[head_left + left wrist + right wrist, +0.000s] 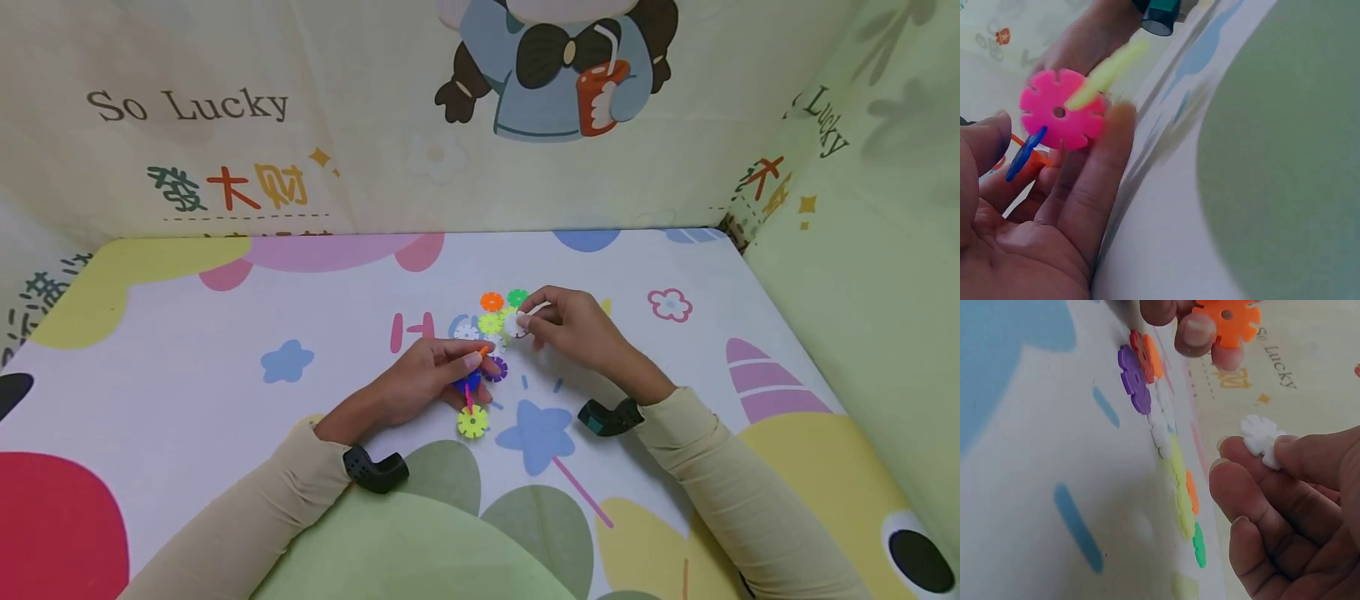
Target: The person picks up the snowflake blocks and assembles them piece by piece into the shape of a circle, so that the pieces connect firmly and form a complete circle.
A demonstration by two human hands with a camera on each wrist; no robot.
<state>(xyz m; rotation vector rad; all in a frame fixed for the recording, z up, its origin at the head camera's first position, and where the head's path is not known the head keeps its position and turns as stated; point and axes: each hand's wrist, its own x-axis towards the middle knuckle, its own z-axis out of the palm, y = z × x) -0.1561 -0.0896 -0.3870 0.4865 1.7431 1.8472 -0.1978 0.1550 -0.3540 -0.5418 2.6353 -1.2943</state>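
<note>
In the head view my left hand (412, 379) holds several notched plastic discs joined in a chain. Thumb and fingers pinch its orange disc (1235, 328). A blue disc (1027, 153), a pink disc (1044, 128) and a yellow disc (472, 422) follow, slotted edge to edge, the yellow one hanging lowest. My right hand (577, 329), to the right and a little farther off, pinches a single white disc (1259, 436) between thumb and fingertips. That disc is apart from the chain.
Loose discs lie on the patterned cloth between and beyond the hands: orange (492, 302), green (517, 297), yellow (491, 323), purple (1134, 380), red (1142, 356) and white (1159, 431). A printed fabric wall (360, 150) rises behind the table.
</note>
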